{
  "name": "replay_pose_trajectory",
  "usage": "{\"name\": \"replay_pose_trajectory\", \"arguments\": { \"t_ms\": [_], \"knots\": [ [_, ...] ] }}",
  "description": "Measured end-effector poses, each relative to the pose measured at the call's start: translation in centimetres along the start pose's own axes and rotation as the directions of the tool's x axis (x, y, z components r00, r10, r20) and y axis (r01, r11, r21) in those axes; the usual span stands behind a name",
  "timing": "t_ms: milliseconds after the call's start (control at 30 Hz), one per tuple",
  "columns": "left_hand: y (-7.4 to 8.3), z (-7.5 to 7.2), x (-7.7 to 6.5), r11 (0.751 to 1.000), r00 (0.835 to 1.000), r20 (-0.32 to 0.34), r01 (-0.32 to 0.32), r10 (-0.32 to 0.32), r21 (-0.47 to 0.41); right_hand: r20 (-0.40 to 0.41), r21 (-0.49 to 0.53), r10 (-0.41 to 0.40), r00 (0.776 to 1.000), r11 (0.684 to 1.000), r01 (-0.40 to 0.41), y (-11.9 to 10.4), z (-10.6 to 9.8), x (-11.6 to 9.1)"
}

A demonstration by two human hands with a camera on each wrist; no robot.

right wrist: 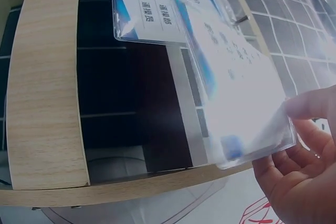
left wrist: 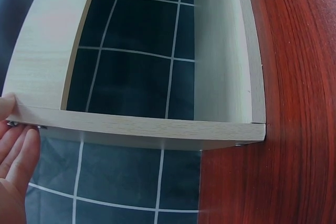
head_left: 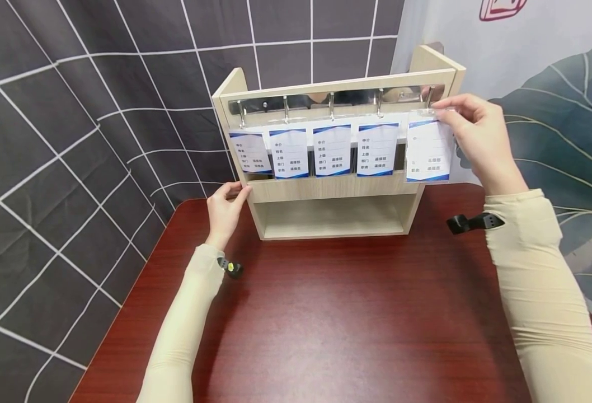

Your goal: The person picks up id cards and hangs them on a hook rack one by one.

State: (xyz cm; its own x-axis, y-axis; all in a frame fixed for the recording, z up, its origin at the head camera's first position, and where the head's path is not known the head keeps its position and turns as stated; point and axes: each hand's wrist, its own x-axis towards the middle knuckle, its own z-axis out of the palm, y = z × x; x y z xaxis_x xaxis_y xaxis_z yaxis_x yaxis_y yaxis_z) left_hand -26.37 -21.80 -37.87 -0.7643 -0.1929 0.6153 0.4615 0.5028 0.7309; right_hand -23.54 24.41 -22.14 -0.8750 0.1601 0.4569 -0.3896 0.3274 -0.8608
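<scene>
At the right end of a pale wooden rack (head_left: pixel 326 191), my right hand (head_left: pixel 483 144) pinches the top corner of a clear-sleeved badge card (head_left: pixel 429 154). The card's top overlaps the rightmost metal hook (head_left: pixel 430 96) in the head view. In the right wrist view the badge card (right wrist: pixel 244 93) tilts, with thumb and fingers at its corner. My left hand (head_left: pixel 225 210) grips the rack's left side panel, thumb on the front edge and fingers behind, as the left wrist view shows on the side panel (left wrist: pixel 136 124). Several similar badge cards (head_left: pixel 332 151) hang in a row to the left.
A shiny metal strip (head_left: pixel 308 102) with several hooks runs along the rack's upper board. The rack stands at the back of a reddish-brown table (head_left: pixel 336 313). Close behind are a dark gridded curtain (head_left: pixel 140 106) and a patterned pale wall panel (head_left: pixel 568 129).
</scene>
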Motion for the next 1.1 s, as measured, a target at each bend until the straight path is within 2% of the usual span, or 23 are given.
{"name": "replay_pose_trajectory", "arguments": {
  "t_ms": [200, 600, 767, 967, 1100],
  "knots": [
    [0.0, 0.0, 0.0, 1.0, 1.0, 0.0, 0.001, -0.001, 0.001, -0.015, 0.003, -0.015, 1.0, 1.0, 0.016, 0.2, 0.1, 0.0],
    [0.2, -0.1, 0.0, 1.0, 1.0, 0.004, 0.016, -0.016, -0.005, -0.007, 0.001, 0.02, 1.0, 1.0, -0.02, 0.6, 0.3, 0.3],
    [0.3, -0.1, 0.2, 1.0, 1.0, -0.012, 0.001, -0.001, -0.008, -0.003, -0.018, -0.004, 1.0, 1.0, 0.004, 0.9, 0.6, 0.8],
    [0.0, 0.0, -0.3, 0.999, 0.999, 0.028, 0.033, -0.033, -0.012, -0.007, -0.003, 0.006, 1.0, 1.0, -0.006, 2.0, 0.5, 0.3],
    [0.0, -0.1, -0.2, 1.0, 0.999, 0.016, 0.03, -0.03, -0.009, 0.021, 0.004, -0.024, 0.999, 1.0, 0.024, 1.9, 0.4, 0.6]
  ]
}}
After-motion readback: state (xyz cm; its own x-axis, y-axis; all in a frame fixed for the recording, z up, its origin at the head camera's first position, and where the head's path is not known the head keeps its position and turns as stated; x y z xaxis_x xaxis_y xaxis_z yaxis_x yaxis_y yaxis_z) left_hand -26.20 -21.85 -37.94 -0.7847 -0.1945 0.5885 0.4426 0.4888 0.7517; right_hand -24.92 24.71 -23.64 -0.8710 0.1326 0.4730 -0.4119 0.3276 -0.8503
